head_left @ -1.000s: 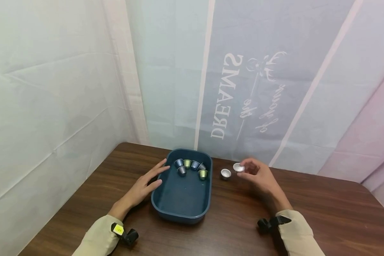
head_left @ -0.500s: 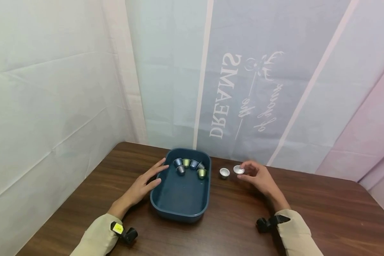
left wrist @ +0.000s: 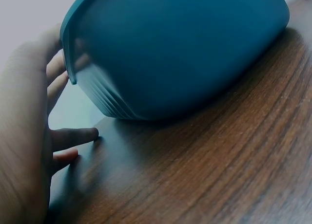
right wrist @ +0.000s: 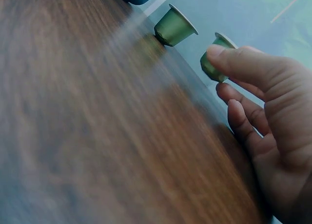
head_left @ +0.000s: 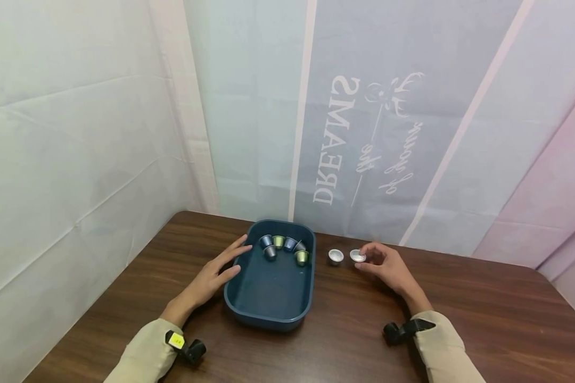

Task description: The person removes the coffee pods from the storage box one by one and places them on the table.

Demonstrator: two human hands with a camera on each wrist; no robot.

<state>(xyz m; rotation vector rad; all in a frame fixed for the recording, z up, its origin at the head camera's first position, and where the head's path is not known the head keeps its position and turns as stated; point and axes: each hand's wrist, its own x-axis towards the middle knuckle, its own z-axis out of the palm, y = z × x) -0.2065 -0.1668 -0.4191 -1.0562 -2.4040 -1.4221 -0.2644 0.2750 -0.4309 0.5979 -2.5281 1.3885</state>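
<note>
My right hand (head_left: 388, 268) pinches a green coffee capsule (right wrist: 210, 68) between thumb and fingers, its silver lid facing up in the head view. A second green coffee capsule (right wrist: 174, 27) stands upright on the table, just left of the held one and apart from it. My left hand (head_left: 215, 276) lies at the left side of a dark blue bin (head_left: 268, 322), fingers extended over its rim. In the left wrist view, some fingertips touch the bin's rim and others reach down near the table. Several coffee capsules, green (head_left: 302, 258), blue (head_left: 290, 244) and grey (head_left: 270, 252), lie at the bin's far end.
The brown wooden table (head_left: 345, 340) extends to the right of the bin and in front of it. A printed fabric backdrop (head_left: 254, 133) hangs along the table's far edge, with a white cloth (head_left: 76, 149) on the left.
My right hand has lowered the pinched capsule to about the level of the standing one. The left hand stays at the bin's rim. The head view has shifted slightly.
</note>
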